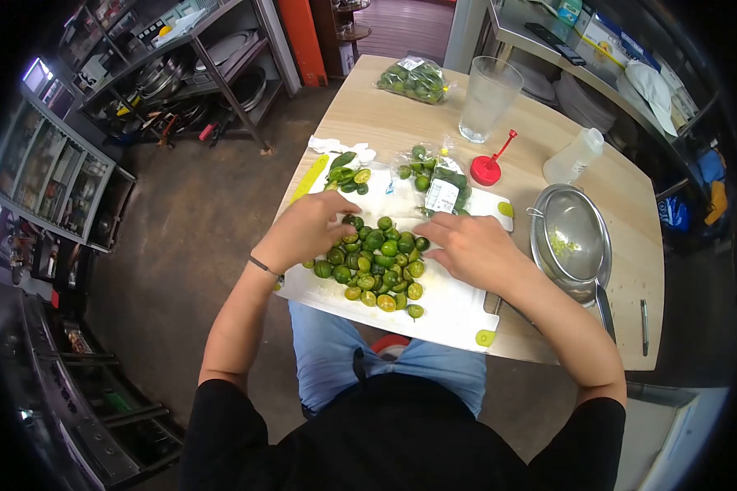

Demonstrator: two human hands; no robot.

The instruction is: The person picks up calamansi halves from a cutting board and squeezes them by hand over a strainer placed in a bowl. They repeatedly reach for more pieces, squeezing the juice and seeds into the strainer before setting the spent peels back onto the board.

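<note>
A kitchen with a dark floor holds a light wooden table [385,106], and metal shelves full of pots stand at the far left. A white board [450,315] lies at the near edge of the table. A pile of small green limes [377,266] sits in the middle of the board.

The left hand [303,229] rests on the left side of the pile with bent fingers. The right hand [471,250] rests on the right side of the pile. Both hands touch the limes with a loose, open grip; no lime is squeezed in a fist that I can see.

A few more limes [348,176] lie at the far left corner of the board. A torn bag [438,180] with limes lies at the far edge of the board. A red cap [487,168] lies just beside it. A glass [487,98] stands behind that. A full bag [413,79] of limes lies near the far edge of the table. A bottle [573,155] lies on the right. A metal strainer [569,241] sits in a bowl near the right edge of the board.
</note>
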